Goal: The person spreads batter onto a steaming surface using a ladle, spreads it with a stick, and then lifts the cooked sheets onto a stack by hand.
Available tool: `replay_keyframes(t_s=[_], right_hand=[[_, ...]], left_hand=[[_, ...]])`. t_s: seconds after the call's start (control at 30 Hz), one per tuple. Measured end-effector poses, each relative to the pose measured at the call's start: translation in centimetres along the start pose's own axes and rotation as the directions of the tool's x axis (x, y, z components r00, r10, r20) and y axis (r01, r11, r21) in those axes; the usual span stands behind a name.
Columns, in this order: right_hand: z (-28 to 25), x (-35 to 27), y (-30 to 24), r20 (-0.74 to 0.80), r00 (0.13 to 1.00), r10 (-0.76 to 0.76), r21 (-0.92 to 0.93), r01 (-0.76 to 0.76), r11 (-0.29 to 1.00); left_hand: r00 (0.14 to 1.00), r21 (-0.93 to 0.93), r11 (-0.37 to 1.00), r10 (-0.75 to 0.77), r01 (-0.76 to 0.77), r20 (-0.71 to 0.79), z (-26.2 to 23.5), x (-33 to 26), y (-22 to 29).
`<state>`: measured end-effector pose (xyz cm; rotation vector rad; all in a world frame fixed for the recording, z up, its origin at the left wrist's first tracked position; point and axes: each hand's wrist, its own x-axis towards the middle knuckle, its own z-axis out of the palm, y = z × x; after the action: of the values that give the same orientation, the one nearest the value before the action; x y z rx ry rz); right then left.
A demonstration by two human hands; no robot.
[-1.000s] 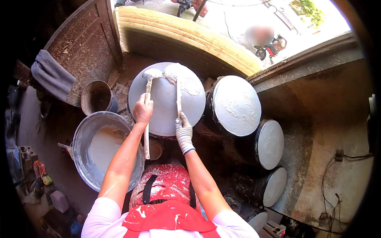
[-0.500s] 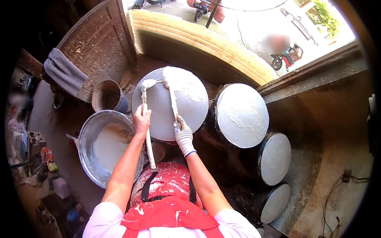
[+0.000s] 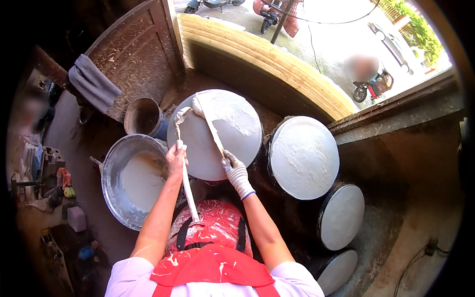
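My bare left hand [image 3: 175, 159] is closed round a long white-smeared handle [image 3: 187, 193]. The handle's paste-coated head [image 3: 183, 115] sits over the left part of a large round surface [image 3: 240, 151] covered in white paste. In a striped knit glove, my right hand [image 3: 237, 174] grips a narrow, flat stick [image 3: 213, 131], also smeared white. Its far end leans left, close beside that coated head; whether the two touch I cannot tell. Thicker, rough paste lies on the surface's upper right. Left of my left forearm stands a large tub [image 3: 111, 190] of white paste.
Several more white-topped round drums [image 3: 305, 157] curve down the right side. A smaller bucket [image 3: 141, 116] stands behind the tub. A grey towel [image 3: 93, 81] hangs on the brown wooden panel [image 3: 138, 54]. A pale-edged barrier [image 3: 277, 57] separates me from parked scooters outside.
The flat stick's far end has swung left, closer to the handle's coated head. The lump of paste on that head looks thinner. The whole view has shifted slightly.
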<state>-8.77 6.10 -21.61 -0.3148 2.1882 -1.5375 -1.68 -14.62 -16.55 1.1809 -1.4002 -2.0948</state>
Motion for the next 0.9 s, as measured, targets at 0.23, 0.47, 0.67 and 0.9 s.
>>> replay_keyframes(t_s=[0.23, 0.47, 0.67, 0.9], right_hand=[[-5.4, 3.6, -0.8, -0.024, 0.996, 0.083, 0.008, -0.083, 0.997], [-4.7, 1.9, 0.2, 0.194, 0.976, -0.099, -0.069, 0.115, 0.991], [-9.0, 8.0, 0.0, 0.059, 0.998, 0.012, -0.143, -0.003, 0.99], [-6.7, 5.5, -2.3, 0.462, 0.886, 0.041, -0.197, 0.058, 0.979]], left_hand=[[0.998, -0.037, 0.998, -0.057, 0.057, 0.0, -2.3, -0.3, 0.4], [0.989, -0.09, 0.987, -0.137, 0.132, -0.051, -3.4, -1.6, 0.6], [0.985, -0.098, 0.981, -0.17, 0.17, -0.001, -4.9, -3.0, 0.6], [0.979, -0.045, 0.978, -0.204, 0.203, -0.015, -7.6, -4.4, 0.1]])
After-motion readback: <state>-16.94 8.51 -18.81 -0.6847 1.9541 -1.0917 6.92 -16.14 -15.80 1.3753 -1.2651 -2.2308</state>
